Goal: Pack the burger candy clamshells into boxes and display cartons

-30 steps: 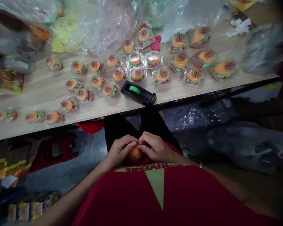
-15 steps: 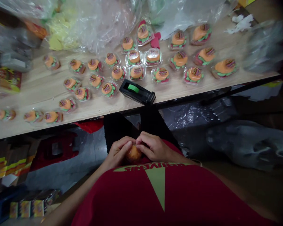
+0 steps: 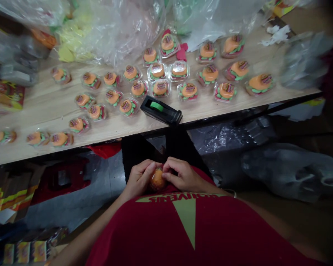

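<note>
In my lap, below the table's front edge, both hands are closed around a toy burger in a clear plastic box [image 3: 157, 180]. My left hand [image 3: 140, 177] grips its left side, with the thumb along the top. From the right, my right hand [image 3: 181, 173] pinches the box near its upper edge with thumb and index finger. An orange bun shows through the plastic; the underside is hidden. On the table ahead stand several similar boxed burgers [image 3: 189, 91] with printed labels and green and red layers. A black tape dispenser [image 3: 161, 111] with a green core lies at the front edge.
Clear plastic bags [image 3: 119, 33] are heaped along the back of the table, one with yellow foam pieces [image 3: 69, 40]. Crumpled white paper [image 3: 277, 35] lies at back right. Below the table are a red stool [image 3: 62, 179] and a translucent bag [image 3: 288, 171].
My right fingertips have shifted slightly down along the box, and more of the orange bun shows between my hands. The view has moved a little; the boxes on the table stay put.
</note>
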A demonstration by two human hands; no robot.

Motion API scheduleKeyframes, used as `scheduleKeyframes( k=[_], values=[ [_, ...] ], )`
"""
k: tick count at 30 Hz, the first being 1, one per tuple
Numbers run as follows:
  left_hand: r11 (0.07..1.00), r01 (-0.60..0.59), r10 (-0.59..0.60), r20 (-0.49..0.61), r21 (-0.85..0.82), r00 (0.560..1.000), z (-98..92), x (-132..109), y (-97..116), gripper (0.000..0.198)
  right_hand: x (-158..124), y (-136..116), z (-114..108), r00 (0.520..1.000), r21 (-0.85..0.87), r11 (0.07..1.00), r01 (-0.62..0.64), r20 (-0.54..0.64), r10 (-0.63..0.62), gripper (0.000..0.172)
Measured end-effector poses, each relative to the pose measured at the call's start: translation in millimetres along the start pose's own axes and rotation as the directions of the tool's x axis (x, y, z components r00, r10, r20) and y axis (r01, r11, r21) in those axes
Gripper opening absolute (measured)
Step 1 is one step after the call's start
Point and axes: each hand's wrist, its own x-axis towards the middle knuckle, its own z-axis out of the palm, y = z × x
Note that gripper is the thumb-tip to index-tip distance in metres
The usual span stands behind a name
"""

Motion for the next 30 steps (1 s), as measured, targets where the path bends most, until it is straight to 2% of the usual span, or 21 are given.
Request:
scheduleKeyframes(
  k=[4, 7, 11, 15, 19, 22, 25, 28, 30],
  values=[
    [0.985, -0.150, 0.139, 0.136, 0.080, 0.981, -9.2, -2, 1, 0.035, -1, 3, 4, 1.000, 0.039, 0.999, -0.008, -0.019, 0.009, 0.013],
    [0.978, -0.169, 0.146, 0.178, 0.123, 0.973, -13.1, -5, -1, 0.033, -1, 4, 4, 1.000, 0.047, 0.999, -0.015, 0.018, 0.014, 0.015],
    [0.978, -0.142, 0.118, 0.158, 0.153, 0.980, -10.9, -5, -3, 0.035, 2, 4, 4, 1.000, -0.002, 1.000, 0.020, 0.015, -0.020, 0.013],
    [0.984, -0.102, 0.086, 0.108, 0.147, 0.990, -6.8, -5, -3, 0.036, 4, 1, 4, 1.000, 0.018, 1.000, 0.021, -0.002, -0.021, 0.007],
    [0.991, -0.064, 0.055, 0.075, 0.114, 0.996, -5.6, -3, 0, 0.034, 6, -1, 1, 0.998, 0.039, 0.999, 0.019, 0.055, -0.022, 0.017],
    [0.999, -0.002, -0.001, 0.074, 0.044, 0.997, -4.5, 2, 2, 0.036, 10, 1, -1, 0.996, 0.182, 0.982, -0.049, 0.080, 0.035, 0.015],
    [0.981, 0.119, -0.118, 0.011, -0.151, 0.993, -0.9, 8, 0, 0.035, 17, 7, 0, 0.981, 0.404, 0.894, -0.196, 0.085, 0.176, 0.016],
    [0.895, 0.188, -0.243, -0.089, -0.404, 0.966, 3.9, 12, -4, 0.036, 24, 16, 1, 0.940, 0.532, 0.777, -0.336, 0.133, 0.315, 0.025],
    [0.845, 0.197, -0.287, -0.113, -0.497, 0.951, 5.7, 12, -7, 0.038, 27, 21, -1, 0.913, 0.564, 0.731, -0.383, 0.113, 0.392, 0.029]
  ],
)
